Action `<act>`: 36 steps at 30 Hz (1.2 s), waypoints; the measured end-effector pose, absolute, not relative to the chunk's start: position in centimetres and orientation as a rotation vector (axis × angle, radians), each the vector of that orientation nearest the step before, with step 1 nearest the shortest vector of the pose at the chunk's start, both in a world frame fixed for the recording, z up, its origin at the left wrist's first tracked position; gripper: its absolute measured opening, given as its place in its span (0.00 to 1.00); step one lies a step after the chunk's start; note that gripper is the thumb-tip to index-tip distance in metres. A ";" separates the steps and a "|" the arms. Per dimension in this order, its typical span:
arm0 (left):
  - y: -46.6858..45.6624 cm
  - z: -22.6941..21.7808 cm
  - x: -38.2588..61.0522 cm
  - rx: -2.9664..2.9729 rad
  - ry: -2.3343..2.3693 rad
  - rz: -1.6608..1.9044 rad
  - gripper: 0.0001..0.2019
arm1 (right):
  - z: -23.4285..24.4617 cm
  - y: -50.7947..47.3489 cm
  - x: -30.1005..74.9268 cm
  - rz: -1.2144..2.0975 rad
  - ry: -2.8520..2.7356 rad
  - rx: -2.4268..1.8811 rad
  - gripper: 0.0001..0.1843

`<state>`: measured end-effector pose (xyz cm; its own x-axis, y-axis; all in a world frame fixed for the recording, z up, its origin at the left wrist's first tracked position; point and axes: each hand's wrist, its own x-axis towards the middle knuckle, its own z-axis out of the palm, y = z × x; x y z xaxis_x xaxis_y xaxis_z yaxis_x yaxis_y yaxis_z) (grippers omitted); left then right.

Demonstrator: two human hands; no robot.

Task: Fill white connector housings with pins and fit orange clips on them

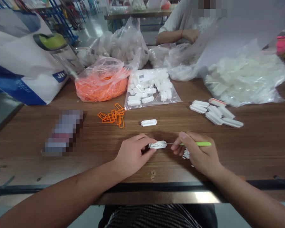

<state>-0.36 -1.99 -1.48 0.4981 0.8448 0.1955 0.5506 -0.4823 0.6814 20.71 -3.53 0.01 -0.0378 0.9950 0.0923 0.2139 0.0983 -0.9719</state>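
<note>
Between the thumb and fingers of my left hand is a white plastic connector housing with a row of small holes. My right hand grips a thin metal pick with a light green handle. The pick's tip reaches the right end of the housing; whether it touches cannot be made out. Partly hidden under my right hand lies a small heap of tiny white pieces. Another white housing rests on the table just beyond my hands.
Loose orange frames lie left of centre, before a bag of orange frames. A bag of white housings stands behind. Several housings lie right, near a large bag. A bottle stands left. Another person's hand is across the table.
</note>
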 end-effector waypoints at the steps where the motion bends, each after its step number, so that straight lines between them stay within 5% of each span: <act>1: -2.0 -1.5 -0.3 2.198 1.147 0.712 0.09 | 0.0 -3.5 20.7 1.051 -1.427 -1.286 0.21; 36: -2.1 -1.6 -0.4 2.113 1.164 0.682 0.09 | 0.0 -3.1 20.2 1.137 -1.334 -1.393 0.22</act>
